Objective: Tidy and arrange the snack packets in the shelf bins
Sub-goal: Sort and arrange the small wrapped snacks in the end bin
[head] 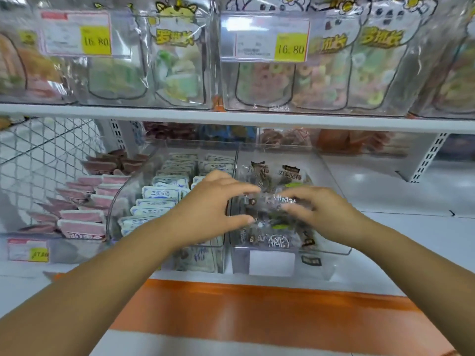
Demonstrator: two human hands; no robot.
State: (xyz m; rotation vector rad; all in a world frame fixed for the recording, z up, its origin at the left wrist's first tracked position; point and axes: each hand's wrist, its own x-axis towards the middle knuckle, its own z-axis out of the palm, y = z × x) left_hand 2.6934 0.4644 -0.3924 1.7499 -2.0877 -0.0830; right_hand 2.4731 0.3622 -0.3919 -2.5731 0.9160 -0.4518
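Observation:
A clear plastic bin (331,176) on the lower shelf holds several transparent packets of dark dried plums (272,176). My left hand (216,204) and my right hand (316,209) reach into this bin from either side. Between them lies a clear plum packet (267,204); the fingers and thumb of each hand curl round its ends. To the left stands a second clear bin (123,196) with rows of white-and-blue packets (162,194), upright and overlapping.
Pink packets (82,217) are stacked at the far left beside a wire mesh panel (46,155). The upper shelf (231,119) carries clear bins of gummy candy bags with 16.80 price tags. An orange floor stripe (257,312) runs below.

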